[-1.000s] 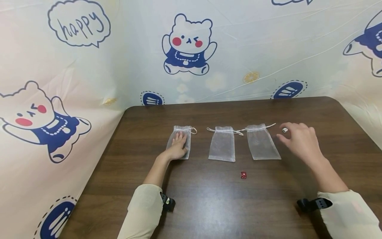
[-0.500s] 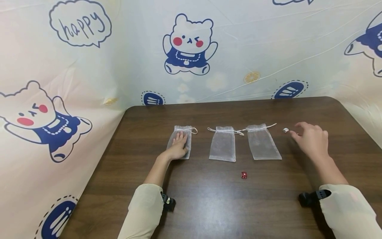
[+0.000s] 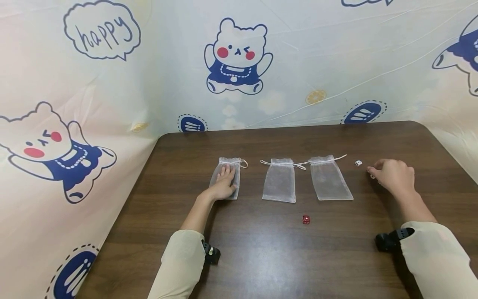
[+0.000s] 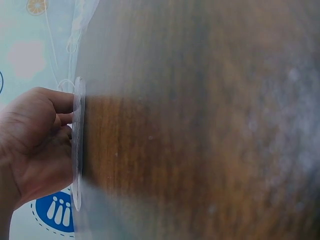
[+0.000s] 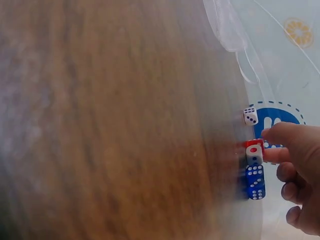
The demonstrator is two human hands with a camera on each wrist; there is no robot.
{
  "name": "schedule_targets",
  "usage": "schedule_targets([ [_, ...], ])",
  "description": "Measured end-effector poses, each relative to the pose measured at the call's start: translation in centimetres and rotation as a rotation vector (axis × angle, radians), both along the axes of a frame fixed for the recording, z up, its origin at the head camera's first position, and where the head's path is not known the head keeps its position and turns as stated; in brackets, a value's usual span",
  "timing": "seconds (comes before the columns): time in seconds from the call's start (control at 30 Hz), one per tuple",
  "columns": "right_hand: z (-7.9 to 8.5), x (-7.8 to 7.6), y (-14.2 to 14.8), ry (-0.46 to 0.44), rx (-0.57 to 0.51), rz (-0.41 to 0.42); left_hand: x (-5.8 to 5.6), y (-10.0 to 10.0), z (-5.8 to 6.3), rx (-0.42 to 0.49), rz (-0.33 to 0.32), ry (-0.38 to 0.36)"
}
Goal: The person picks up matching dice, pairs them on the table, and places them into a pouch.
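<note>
My left hand [image 3: 224, 184] rests with extended fingers on a sheer white drawstring bag [image 3: 236, 192]; the left wrist view shows this bag [image 4: 77, 145] nearly edge-on. At the right, my right hand [image 3: 396, 178] is lowered over a small row of dice, mostly hidden in the head view. In the right wrist view the row holds a red die [image 5: 253, 143], a white die [image 5: 254, 156] and blue dice [image 5: 255, 175]. Thumb and forefinger reach to the red and white ones; whether they pinch one cannot be told. Another white die [image 3: 358, 163] lies just left of this hand.
Two more drawstring bags, the middle bag [image 3: 279, 182] and the right bag [image 3: 331, 180], lie flat between the hands, their cords touching. A single red die [image 3: 306, 219] sits nearer the front of the brown table [image 3: 261, 257]. Printed cloth [image 3: 298, 62] hangs behind.
My right hand has moved away from the single white die, rightward, and come down with its fingers closer together over the other dice. The left hand stays on its bag.
</note>
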State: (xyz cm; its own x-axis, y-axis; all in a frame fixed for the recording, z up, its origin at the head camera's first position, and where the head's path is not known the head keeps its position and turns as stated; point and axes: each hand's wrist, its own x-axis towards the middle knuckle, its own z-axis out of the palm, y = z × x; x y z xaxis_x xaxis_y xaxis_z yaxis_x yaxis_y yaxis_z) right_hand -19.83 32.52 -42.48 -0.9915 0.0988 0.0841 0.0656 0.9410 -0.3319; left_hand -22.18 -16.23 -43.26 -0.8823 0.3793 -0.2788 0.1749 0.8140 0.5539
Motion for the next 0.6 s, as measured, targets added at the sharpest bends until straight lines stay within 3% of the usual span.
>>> schedule_targets([
  [0.3, -0.1, 0.1, -0.1, -0.018, -0.013, -0.022, 0.0, 0.0, -0.1, 0.002, 0.002, 0.007],
  [0.6, 1.0, 0.4, -0.8, 0.094, -0.024, -0.025, 0.0, 0.0, -0.1, 0.001, 0.001, 0.003],
])
